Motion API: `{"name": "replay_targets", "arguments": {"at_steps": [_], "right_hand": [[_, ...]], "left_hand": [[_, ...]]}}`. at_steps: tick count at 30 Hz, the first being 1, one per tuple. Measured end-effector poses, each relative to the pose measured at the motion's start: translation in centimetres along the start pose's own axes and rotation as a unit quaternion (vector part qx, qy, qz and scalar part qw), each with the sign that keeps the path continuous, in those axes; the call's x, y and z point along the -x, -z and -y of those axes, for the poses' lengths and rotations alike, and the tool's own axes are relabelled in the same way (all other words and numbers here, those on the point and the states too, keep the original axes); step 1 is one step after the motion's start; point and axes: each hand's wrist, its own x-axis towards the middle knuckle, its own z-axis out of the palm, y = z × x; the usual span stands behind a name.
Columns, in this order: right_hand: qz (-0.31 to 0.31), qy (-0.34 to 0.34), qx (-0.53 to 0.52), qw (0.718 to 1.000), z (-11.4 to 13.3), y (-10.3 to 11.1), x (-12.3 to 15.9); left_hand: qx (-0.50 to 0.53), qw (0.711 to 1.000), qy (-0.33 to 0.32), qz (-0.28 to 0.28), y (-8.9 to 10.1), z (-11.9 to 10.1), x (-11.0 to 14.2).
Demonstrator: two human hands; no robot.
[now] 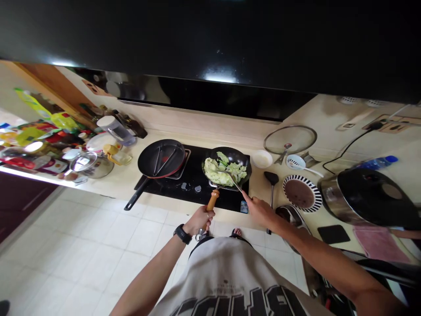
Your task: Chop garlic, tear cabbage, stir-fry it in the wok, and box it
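place: kitchen | shown by: cooktop, frying pan, wok, hood, bottles

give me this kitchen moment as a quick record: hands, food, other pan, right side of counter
left hand: gripping the wooden handle of the wok
right hand: holding a utensil that reaches into the wok
food: pale green leafy pieces in the wok
other pan: black frying pan, cooktop's left side
right counter: striped bowl, glass lid, black spatula
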Motion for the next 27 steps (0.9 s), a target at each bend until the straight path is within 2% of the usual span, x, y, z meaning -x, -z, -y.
{"name": "replay_targets", "arguments": {"at_steps": [3,6,10,12,17,20,22,24,27], "right_hand": [[0.001,0.002,0.03,1.0,-0.5,1.1,3.4],[0.014,0.015,0.053,0.998,-0.5,2.6,4.1],[0.047,0.004,0.07,0.996,0.1,2.6,1.1],[0.042,-0.012,0.057,0.997,-0.4,2.6,-0.4],[-0.033,-0.038,0.003,0.999,-2.7,4.6,-2.7],[-0.056,-0.069,0.026,0.996,-2.1,5.3,-5.4],[-0.042,-0.073,0.044,0.995,-0.9,4.6,-7.4],[-0.021,-0.062,0.059,0.996,0.3,2.9,-8.6],[-0.008,-0.05,0.092,0.994,0.9,0.1,-8.7]], "left_hand": [[-0.001,1.0,-0.006,-0.002,-0.4,0.2,-0.2],[-0.003,1.0,-0.011,0.002,-0.5,0.5,-0.3],[0.0,1.0,-0.02,0.004,-0.5,1.2,-0.7],[-0.001,1.0,-0.023,0.001,-0.4,1.6,-0.9],[0.004,1.0,-0.023,0.009,-0.3,2.4,-1.3],[0.019,1.0,-0.021,0.008,-0.5,2.8,-1.5],[0.026,0.999,-0.017,0.01,-0.6,2.9,-1.5],[0.031,0.999,-0.011,0.013,-0.7,2.9,-1.4],[0.036,0.999,-0.006,0.011,-0.9,2.7,-1.2]]}}
